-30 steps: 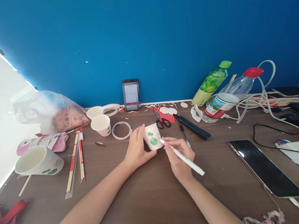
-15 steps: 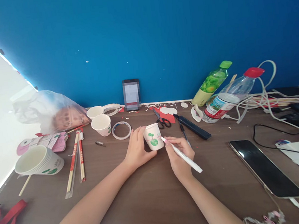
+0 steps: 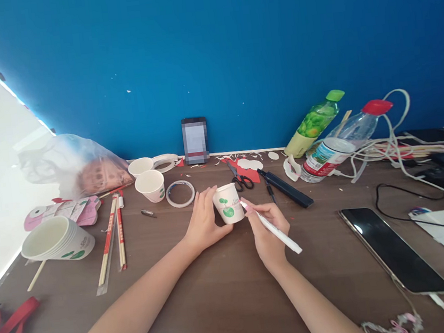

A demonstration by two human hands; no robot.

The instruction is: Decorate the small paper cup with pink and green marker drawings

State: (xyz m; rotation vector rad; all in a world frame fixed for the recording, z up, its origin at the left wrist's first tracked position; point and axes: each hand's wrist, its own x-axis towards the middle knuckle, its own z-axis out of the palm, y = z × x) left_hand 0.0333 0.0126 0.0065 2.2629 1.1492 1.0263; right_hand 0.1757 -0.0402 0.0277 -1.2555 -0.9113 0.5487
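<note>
While the paper cup [image 3: 229, 210] sits a little past the middle of the table [image 3: 206, 307], toward its far edge, it lies right between the 2 hands and tips slightly. The left hand [image 3: 203, 226] is curled round the cup's left wall, bracing it. The right hand [image 3: 267, 233] is pinched shut on a white marker [image 3: 277, 232], whose long axis runs from its pink tip at the cup's right wall back toward the table's near right corner. Whether the tip actually touches the paper, I cannot tell. Scissors [image 3: 242, 181] lie just beyond the cup.
</note>
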